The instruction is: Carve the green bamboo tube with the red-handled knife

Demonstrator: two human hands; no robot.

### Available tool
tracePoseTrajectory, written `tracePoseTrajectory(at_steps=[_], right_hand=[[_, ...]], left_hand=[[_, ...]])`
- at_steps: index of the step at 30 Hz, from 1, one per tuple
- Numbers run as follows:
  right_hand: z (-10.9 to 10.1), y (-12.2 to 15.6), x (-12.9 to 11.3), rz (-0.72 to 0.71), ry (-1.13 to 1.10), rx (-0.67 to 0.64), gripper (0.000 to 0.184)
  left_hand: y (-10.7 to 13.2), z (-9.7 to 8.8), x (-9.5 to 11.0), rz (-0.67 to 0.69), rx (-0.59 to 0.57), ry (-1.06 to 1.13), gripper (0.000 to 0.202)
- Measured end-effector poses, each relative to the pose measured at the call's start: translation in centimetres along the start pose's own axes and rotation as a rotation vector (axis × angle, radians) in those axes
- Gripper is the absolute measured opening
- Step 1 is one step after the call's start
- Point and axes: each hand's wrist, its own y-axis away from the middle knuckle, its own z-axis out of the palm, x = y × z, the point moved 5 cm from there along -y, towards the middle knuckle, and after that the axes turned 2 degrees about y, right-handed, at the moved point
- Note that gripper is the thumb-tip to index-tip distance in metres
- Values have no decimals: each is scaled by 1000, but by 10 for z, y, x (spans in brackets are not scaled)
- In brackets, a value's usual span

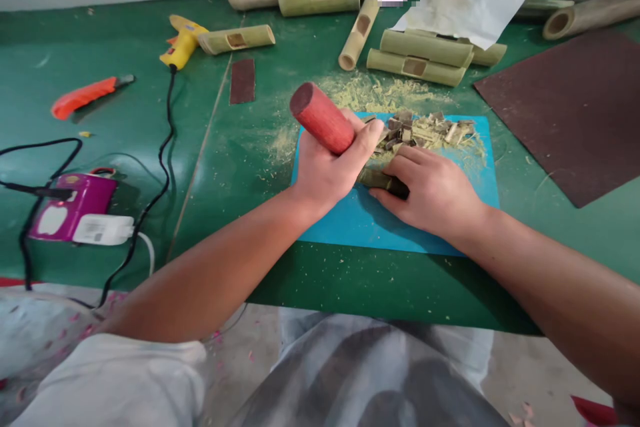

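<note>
My left hand is closed around a red wooden handle of a tool that points up and to the left; the tool's working end is hidden behind the fingers. My right hand presses down on a dark green bamboo piece lying on a blue cutting mat, fingers curled over it. The two hands touch over the mat. A heap of bamboo chips and shavings lies on the mat's far part.
Several cut bamboo tubes with square holes lie at the back of the green table. A yellow glue gun, orange utility knife, sandpaper strip, big brown sandpaper sheet, white paper and purple power strip lie around.
</note>
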Motion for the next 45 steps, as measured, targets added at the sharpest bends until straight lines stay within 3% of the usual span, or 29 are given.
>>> tracePoseTrajectory(at_steps=[7,15,18,24,28,31,34,37,41,45], right_hand=[[-1,-1,1,13,-20,-13,19],[-4,2,-1,-39,50,-16,19],[-6,2,-3,-59,47,-47,24],[-6,1,-3,-69,69,-47,22],[-10,3,2,-44,94,-7,15],[-12,4,5,-32,107,2,12],[-13,4,6,-13,96,6,12],[-15,4,6,30,95,7,12],[-17,7,9,117,115,2,14],[-17,9,14,163,103,-4,16]], left_hand=[[-1,-7,2,67,-134,-78,26],[-15,-21,-10,-183,-287,-34,19],[-20,-26,-13,-168,-348,-33,19],[-25,-25,-11,-188,-653,-3,27],[-29,-26,0,-168,-758,-10,28],[-28,-26,4,-168,-787,29,34],[-28,-27,8,-134,-708,27,39],[-29,-27,15,-44,-643,-46,30],[-29,-24,23,54,-743,-37,10],[-28,-21,23,79,-844,-38,18]])
